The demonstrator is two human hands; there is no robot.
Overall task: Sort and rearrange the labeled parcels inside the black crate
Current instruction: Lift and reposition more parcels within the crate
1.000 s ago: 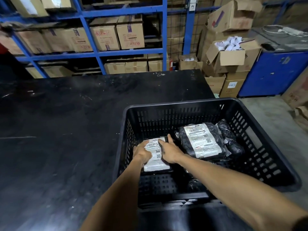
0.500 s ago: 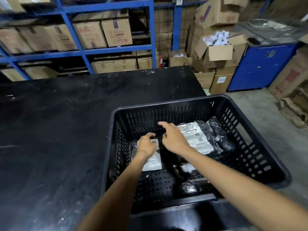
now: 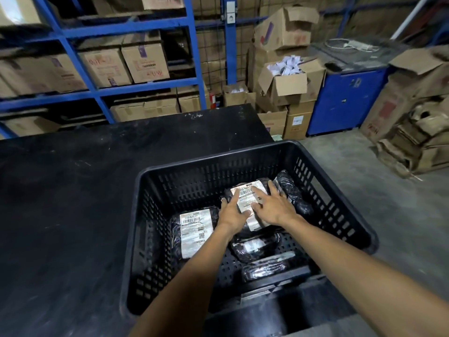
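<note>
Both hands shifted right, left hand [image 3: 232, 212], right hand [image 3: 273, 206] flat on far parcel [image 3: 247, 203]

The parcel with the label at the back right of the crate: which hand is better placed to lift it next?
Probably the right hand: it lies spread flat over the back-right parcel, covering most of it. The left hand touches only its left edge.

Single head-worn wide view – forward and down, close over the black crate [image 3: 245, 154], shelving [image 3: 102, 91] beyond
</note>
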